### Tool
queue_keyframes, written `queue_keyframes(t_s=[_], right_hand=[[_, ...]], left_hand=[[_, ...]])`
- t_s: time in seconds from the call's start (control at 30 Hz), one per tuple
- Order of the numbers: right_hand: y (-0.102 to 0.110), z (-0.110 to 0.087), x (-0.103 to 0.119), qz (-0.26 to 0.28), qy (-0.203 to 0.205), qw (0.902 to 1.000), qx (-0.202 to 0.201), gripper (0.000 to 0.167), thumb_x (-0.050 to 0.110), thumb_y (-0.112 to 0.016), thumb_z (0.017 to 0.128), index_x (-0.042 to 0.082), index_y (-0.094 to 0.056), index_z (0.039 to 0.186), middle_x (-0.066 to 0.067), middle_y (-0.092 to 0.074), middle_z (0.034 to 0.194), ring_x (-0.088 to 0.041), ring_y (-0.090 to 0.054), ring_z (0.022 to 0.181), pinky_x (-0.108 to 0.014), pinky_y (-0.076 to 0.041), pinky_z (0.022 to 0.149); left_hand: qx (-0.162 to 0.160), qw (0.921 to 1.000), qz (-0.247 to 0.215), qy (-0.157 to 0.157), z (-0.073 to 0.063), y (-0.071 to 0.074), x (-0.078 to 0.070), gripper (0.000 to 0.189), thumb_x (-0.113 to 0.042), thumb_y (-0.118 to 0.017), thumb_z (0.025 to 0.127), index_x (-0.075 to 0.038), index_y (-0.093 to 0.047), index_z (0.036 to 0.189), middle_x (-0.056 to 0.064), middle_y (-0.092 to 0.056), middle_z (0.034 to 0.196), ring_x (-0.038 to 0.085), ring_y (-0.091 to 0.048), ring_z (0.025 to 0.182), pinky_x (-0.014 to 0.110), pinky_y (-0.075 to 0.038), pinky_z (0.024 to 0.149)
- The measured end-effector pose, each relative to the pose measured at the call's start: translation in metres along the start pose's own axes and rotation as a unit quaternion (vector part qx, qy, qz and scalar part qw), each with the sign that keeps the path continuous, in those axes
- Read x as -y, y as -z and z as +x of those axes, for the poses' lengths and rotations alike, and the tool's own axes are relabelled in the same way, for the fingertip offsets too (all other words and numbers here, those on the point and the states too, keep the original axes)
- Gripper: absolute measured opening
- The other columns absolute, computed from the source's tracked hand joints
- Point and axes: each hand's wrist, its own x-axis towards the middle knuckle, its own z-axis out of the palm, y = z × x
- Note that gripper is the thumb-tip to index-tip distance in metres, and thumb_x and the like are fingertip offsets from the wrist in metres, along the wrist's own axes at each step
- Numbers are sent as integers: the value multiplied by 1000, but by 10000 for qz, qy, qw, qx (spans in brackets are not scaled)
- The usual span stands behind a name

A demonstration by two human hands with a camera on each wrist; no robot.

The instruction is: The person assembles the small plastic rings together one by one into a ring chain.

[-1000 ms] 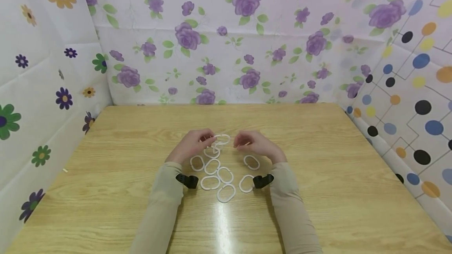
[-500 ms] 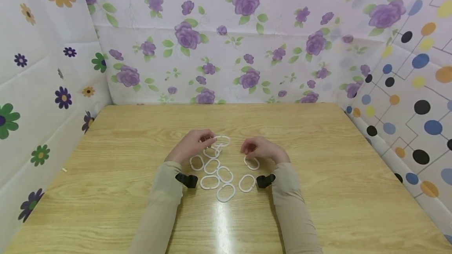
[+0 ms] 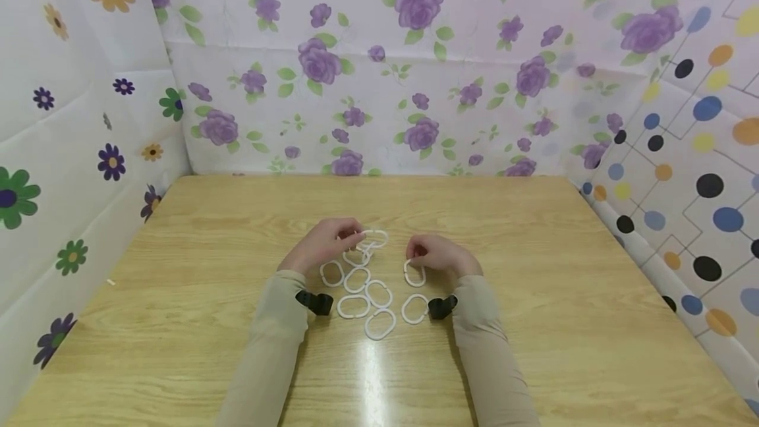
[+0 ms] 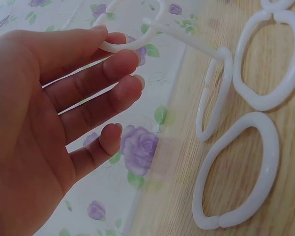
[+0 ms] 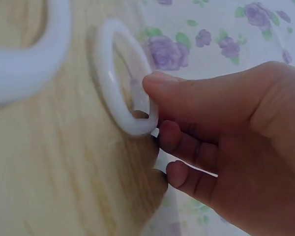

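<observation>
grip: left hand [image 3: 323, 242] pinches a chained link [image 4: 127, 47]; right hand [image 3: 441, 254] pinches a single link [image 5: 106, 73] | spare links [image 4: 271, 152]: on table [image 3: 237, 216], between and nearer than both hands | step, seemingly: picking up one more | next, likely: bring its gap to the chained link

I can't name the tiny speck [image 3: 111, 281] by the edge of the tabletop [image 3: 504, 229]. The ring [image 4: 137, 43] in the left hand [image 4: 34, 118] runs off its wrist view's top; the right wrist view's corner ring [image 5: 34, 73] is blurred and cropped.
</observation>
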Motion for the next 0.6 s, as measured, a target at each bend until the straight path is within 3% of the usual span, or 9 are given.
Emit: queue_keyframes(t_s=[0.3, 0.6], right_hand=[[0, -3, -1, 616, -283, 9975, -178, 8, 10, -52, 99, 3, -49, 99, -6, -54, 88, -15, -47, 80, -26, -39, 73], [4, 0, -1, 1210, -526, 9895, -584, 11, 14, -45, 103, 3, -44, 101, -13, -61, 79, -19, -56, 71, -26, -43, 64]], left_hand=[[28, 10000, 54, -14, 0, -3, 1, 28, -31, -53, 100, -9, -66, 112, 9, -68, 95, 17, -58, 77, 33, -48, 73], [114, 9998, 167, 16, 2, -4, 0, 27, -31, -54, 100, -10, -67, 110, 6, -68, 94, 14, -58, 76, 33, -48, 73]])
